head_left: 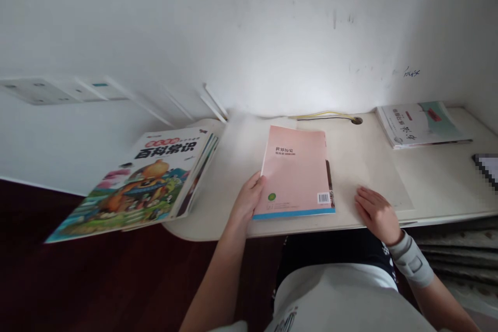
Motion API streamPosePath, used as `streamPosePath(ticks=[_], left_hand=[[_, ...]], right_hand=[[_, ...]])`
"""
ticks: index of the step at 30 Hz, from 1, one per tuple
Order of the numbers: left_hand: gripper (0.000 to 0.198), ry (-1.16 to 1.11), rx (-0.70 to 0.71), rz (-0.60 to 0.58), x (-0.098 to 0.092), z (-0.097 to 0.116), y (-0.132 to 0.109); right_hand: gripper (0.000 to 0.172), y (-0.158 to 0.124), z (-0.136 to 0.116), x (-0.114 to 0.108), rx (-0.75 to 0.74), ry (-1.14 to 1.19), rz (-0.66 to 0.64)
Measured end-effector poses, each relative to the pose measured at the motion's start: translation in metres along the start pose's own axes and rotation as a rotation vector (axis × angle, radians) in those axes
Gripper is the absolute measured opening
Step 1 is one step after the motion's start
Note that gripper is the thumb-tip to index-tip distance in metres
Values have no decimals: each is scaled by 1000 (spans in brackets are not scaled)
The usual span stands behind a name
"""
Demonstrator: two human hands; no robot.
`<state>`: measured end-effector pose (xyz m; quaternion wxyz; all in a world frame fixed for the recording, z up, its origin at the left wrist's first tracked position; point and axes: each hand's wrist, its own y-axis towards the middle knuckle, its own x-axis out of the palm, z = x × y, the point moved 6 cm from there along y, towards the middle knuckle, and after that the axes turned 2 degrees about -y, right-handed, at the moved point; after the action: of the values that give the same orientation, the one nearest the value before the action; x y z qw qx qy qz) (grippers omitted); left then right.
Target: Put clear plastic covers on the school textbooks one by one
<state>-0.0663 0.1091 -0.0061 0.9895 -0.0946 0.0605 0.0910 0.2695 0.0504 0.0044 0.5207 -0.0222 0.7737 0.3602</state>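
A pink book (298, 171) with a blue strip along its lower edge and a barcode lies at the middle of the white table. My left hand (249, 197) grips it by the left edge, fingers closed there. Beneath the book and out to both sides spreads a thin see-through sheet (373, 181), which looks like a clear plastic cover. Over the sheet's right part rests my right hand (377, 212), palm down with fingers stretched out, a short way right of the book. A grey wrist wrap (412, 259) is on that arm.
On the left, a stack of colourful large books (143, 181) overhangs the table (194, 228). More books (424, 124) lie at the back right. A yellow cable (327, 113) enters a hole by the wall. A dark-edged, pixelated object (488, 168) sits at the right.
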Motion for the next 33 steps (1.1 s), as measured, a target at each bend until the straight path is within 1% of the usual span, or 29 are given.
streamPosePath(ticks=[3, 6, 9, 11, 14, 15, 17, 18, 20, 22, 25, 28, 33], left_hand=[[48, 155, 55, -20, 0, 4, 4], [43, 395, 150, -12, 0, 11, 7], [41, 644, 179, 6, 1, 14, 8], [43, 812, 189, 90, -1, 17, 6], [49, 1065, 288, 290, -5, 26, -6], [50, 1134, 330, 328, -4, 29, -12], [51, 1237, 375, 335, 2, 29, -25], [51, 1277, 368, 321, 5, 26, -31], [53, 1345, 311, 286, 12, 19, -43], [56, 1393, 249, 249, 19, 11, -54], [61, 1426, 205, 228, 28, 3, -65], [66, 1443, 169, 221, 34, -2, -68], [63, 1388, 136, 196, 36, -10, -67]], right_hand=[[23, 0, 0, 0, -2, 6, -2], [24, 0, 1, 0, 0, 14, -6], [23, 0, 1, 0, 5, 13, -2], [22, 0, 1, -1, 6, 10, -4], [21, 0, 1, -1, 12, 10, -6], [22, 0, 1, -2, 15, 6, -2], [24, 1, -2, -3, 19, -12, 9], [25, 2, -5, -3, 15, -21, 11], [28, 5, -15, -2, -10, -30, -2], [32, 8, -29, 2, -50, -20, -45], [38, 12, -50, 11, -105, 0, -122], [38, 13, -62, 18, -121, 5, -154], [37, 12, -63, 23, -102, 25, -154]])
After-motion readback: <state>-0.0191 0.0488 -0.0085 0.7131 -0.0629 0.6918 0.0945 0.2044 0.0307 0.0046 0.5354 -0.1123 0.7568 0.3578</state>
